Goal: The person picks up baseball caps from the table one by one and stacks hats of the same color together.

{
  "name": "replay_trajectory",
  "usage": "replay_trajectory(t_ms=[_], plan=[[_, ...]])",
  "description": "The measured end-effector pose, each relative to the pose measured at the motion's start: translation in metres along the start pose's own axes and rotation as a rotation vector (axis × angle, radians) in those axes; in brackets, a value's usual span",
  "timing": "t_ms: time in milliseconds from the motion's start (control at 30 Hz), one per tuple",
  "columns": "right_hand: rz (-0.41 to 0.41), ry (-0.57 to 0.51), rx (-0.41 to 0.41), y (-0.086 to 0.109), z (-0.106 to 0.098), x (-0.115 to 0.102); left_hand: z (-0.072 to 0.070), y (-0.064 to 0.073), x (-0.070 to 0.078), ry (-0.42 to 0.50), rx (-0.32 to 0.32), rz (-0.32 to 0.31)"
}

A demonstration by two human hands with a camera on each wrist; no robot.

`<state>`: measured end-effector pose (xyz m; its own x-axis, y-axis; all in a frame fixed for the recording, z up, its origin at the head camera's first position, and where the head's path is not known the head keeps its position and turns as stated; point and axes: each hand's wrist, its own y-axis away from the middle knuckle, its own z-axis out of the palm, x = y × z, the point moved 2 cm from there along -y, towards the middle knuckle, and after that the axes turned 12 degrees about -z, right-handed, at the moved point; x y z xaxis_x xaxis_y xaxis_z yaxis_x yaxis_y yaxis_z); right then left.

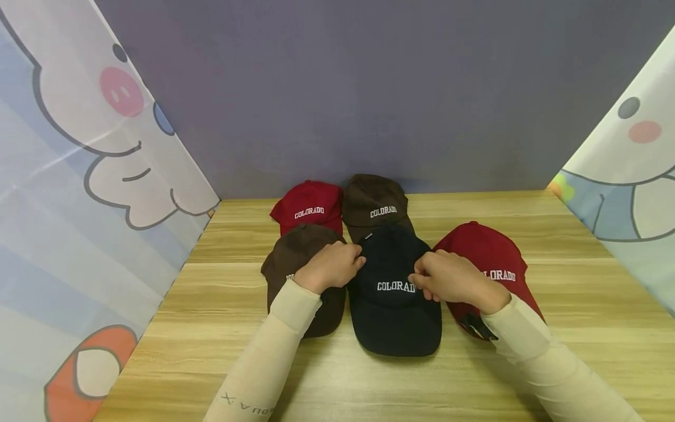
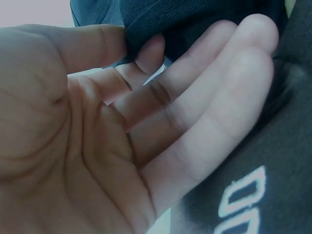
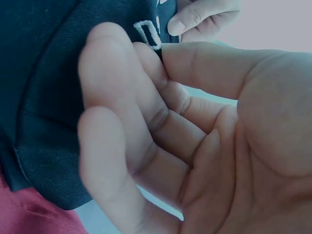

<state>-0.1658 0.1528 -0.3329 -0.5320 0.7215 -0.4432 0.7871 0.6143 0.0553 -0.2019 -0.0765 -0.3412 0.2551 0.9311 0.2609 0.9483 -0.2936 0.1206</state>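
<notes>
A black or dark navy baseball cap [image 1: 395,328] with white COLORADO lettering lies in the middle, brim toward me. My left hand [image 1: 333,266] pinches the left side of its crown between thumb and index finger, over a brown cap [image 1: 329,319]. In the left wrist view, the dark cloth [image 2: 190,17] sits at those fingertips, the other fingers loosely bent. On the crown's opposite side, beside the lettering, my right hand [image 1: 459,278] pinches the fabric. The right wrist view shows the dark cap [image 3: 48,97] behind its fingers. That hand partly covers a red cap [image 1: 482,246].
Behind the dark cap are another red cap [image 1: 311,199] and another brown cap [image 1: 374,193], side by side. The wooden tabletop [image 1: 227,328] meets a grey back panel [image 1: 369,94]. Cartoon-printed sheets [image 1: 68,193] flank both sides.
</notes>
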Motion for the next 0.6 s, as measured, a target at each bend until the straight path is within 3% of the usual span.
replay_trajectory(t_ms=[600], plan=[[0.004,-0.011,-0.022,-0.0051,0.0045,0.0089,0.0066,-0.0047,0.0005,-0.021,0.009,-0.006]])
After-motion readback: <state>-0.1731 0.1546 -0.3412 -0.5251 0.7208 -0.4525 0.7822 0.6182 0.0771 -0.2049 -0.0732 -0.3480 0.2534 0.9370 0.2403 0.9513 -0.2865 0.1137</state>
